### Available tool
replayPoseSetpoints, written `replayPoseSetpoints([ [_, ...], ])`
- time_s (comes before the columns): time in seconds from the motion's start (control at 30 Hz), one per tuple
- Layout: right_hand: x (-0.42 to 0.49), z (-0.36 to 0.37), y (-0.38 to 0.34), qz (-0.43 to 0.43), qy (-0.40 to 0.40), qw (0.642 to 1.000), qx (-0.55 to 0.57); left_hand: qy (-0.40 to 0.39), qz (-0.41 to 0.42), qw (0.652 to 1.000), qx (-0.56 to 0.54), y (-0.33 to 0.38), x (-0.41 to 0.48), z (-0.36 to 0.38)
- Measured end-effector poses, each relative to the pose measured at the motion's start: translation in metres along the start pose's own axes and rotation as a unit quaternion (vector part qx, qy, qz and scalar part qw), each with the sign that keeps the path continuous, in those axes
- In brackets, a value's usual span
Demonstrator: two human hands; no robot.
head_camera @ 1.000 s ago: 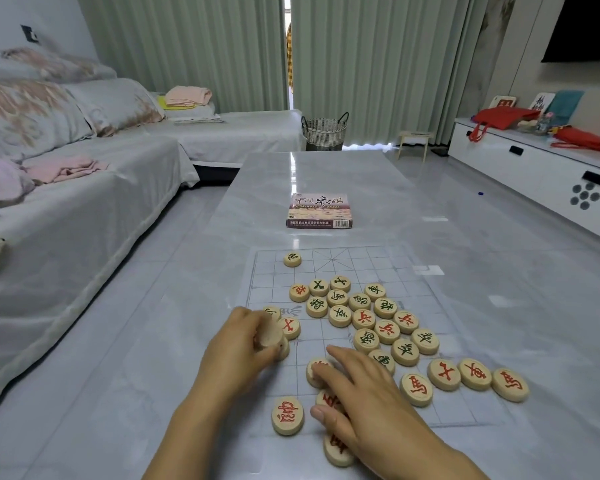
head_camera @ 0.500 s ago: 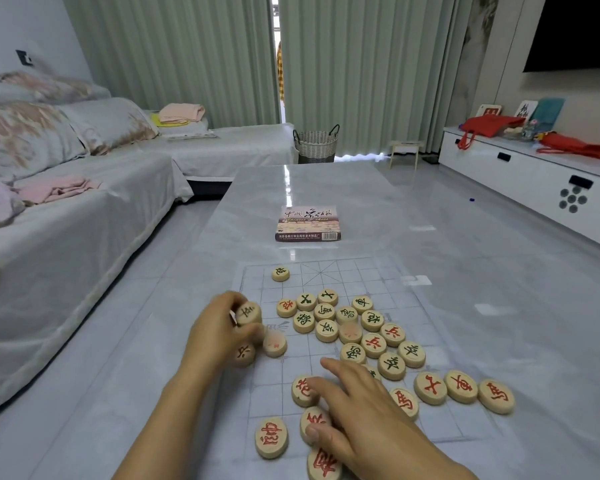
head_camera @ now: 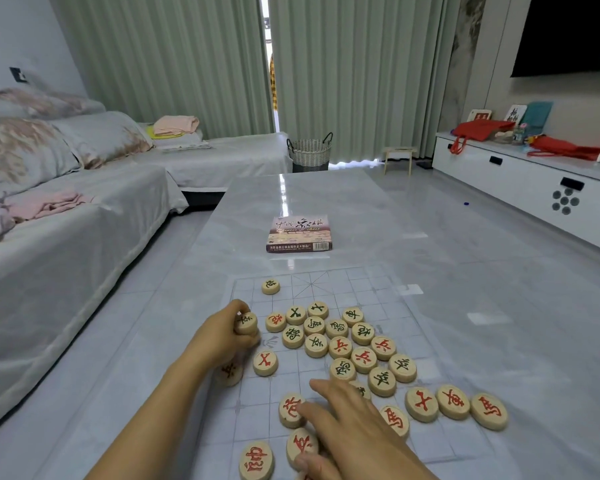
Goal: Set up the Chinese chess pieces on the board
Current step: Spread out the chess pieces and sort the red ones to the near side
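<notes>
A clear plastic chess board (head_camera: 378,299) with pale grid lines lies on the grey table. Several round wooden pieces with red or green characters sit jumbled across its middle (head_camera: 340,348) and near right corner. One green-marked piece (head_camera: 270,286) stands alone near the far left. My left hand (head_camera: 222,337) is closed around a green-marked piece (head_camera: 246,322) at the board's left edge, just above the surface. My right hand (head_camera: 354,434) rests palm down over red-marked pieces (head_camera: 291,410) near the front edge, fingers spread, with the thumb touching one.
The chess set's box (head_camera: 299,234) lies on the table beyond the board. A sofa (head_camera: 66,216) with a grey cover runs along the left. A white low cabinet (head_camera: 534,188) lines the right wall. A woven basket (head_camera: 309,152) stands past the table's far end.
My left hand has carried its piece away from me, along the board's left edge. My right hand has stayed over the red pieces near the front.
</notes>
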State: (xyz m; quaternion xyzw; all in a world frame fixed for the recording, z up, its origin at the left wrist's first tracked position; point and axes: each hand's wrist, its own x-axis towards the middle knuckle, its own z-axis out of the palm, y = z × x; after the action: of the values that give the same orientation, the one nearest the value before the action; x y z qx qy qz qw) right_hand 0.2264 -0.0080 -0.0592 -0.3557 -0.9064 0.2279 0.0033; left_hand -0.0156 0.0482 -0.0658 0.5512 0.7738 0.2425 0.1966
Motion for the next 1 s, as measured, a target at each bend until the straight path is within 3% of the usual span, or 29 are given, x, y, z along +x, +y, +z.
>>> replayPoseSetpoints([
  [0.1,0.006,0.006,0.004,0.011,0.009,1.0,-0.003,0.049,0.022,0.998,-0.031,0.02,0.029,0.004],
  [0.2,0.014,0.037,0.015,0.056,0.091,0.991,0.084,0.05,0.056,0.996,-0.051,0.047,0.064,0.02],
  [0.27,0.023,0.051,0.028,0.066,0.182,0.981,0.005,0.044,0.063,0.996,-0.053,0.058,0.082,0.032],
  [0.37,0.012,0.006,0.031,0.082,0.165,0.981,-0.056,0.005,0.061,0.998,-0.019,0.058,0.097,0.048],
  [0.43,0.01,-0.02,0.038,0.107,0.101,0.988,-0.053,-0.025,0.062,0.998,-0.004,0.054,0.102,0.052],
  [0.53,0.011,-0.025,0.058,0.112,0.106,0.987,-0.038,-0.064,0.048,0.997,-0.018,0.053,0.102,0.037],
  [0.63,0.008,-0.03,0.069,0.133,0.108,0.985,-0.03,-0.04,0.041,0.998,-0.013,0.04,0.091,0.006],
  [0.77,0.003,-0.036,0.073,0.134,0.137,0.981,-0.013,-0.134,0.061,0.985,0.085,0.018,0.059,0.001],
  [0.87,0.002,-0.038,0.076,0.151,0.143,0.978,-0.003,-0.103,0.102,0.985,0.097,0.016,0.046,0.014],
  [1.0,0.0,-0.041,0.082,0.162,0.162,0.973,0.006,-0.064,0.087,0.993,0.047,0.003,0.022,0.003],
])
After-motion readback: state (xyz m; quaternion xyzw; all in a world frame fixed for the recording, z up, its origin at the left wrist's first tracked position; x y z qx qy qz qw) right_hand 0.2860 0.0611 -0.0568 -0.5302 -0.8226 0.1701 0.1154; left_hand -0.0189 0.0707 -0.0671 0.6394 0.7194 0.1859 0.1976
